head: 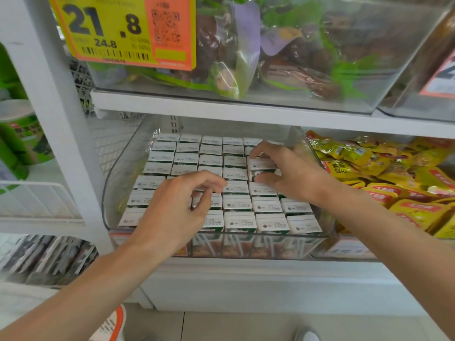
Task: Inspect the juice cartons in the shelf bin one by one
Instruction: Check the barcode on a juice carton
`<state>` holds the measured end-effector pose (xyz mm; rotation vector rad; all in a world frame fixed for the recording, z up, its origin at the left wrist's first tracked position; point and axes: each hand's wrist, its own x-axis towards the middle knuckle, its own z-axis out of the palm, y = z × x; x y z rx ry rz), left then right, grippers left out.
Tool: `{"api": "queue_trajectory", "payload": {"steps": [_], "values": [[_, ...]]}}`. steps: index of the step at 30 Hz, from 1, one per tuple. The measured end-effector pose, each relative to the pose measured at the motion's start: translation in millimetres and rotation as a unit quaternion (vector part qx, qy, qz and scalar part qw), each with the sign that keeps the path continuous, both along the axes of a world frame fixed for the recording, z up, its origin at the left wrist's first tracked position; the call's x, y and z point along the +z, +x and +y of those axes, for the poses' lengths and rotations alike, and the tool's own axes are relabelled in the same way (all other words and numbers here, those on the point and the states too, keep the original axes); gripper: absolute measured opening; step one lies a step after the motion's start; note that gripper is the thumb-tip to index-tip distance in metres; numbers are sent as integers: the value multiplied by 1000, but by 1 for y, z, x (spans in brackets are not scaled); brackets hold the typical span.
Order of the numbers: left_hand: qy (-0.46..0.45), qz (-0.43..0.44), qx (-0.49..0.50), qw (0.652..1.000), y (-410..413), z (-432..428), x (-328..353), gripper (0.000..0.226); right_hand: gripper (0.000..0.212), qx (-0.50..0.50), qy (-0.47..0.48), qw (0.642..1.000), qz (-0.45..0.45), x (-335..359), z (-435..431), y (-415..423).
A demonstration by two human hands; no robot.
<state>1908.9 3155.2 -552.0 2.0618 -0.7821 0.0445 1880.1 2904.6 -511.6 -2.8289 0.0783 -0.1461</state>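
Reaching into the clear plastic shelf bin [115, 183], the left hand [172, 212] hung over the front small white-topped juice cartons [238, 203], fingers [214, 183] curled; I could not tell if they held one. Farther back, the right hand [293, 175] pinched one raised carton [261, 166]. It probably needed lifting out and turning next.

1 head-worn camera looks forward and down into the clear shelf bin [122, 168], close in front.

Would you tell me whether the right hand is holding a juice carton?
Yes, the right hand pinches a carton raised above the other cartons.
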Motion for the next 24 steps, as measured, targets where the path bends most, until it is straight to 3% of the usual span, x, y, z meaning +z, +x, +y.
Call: {"api": "queue_trajectory", "payload": {"steps": [7,12,24], "values": [[-8,11,6,1000,1,0,-1,37,32,23,-33,999,35,-8,-4,10],[-8,13,10,1000,2,2,-1,38,36,50,-8,999,-14,-6,14,22],[-25,38,22,999,8,5,-8,36,38,93,-52,990,95,9,21,44]]}}
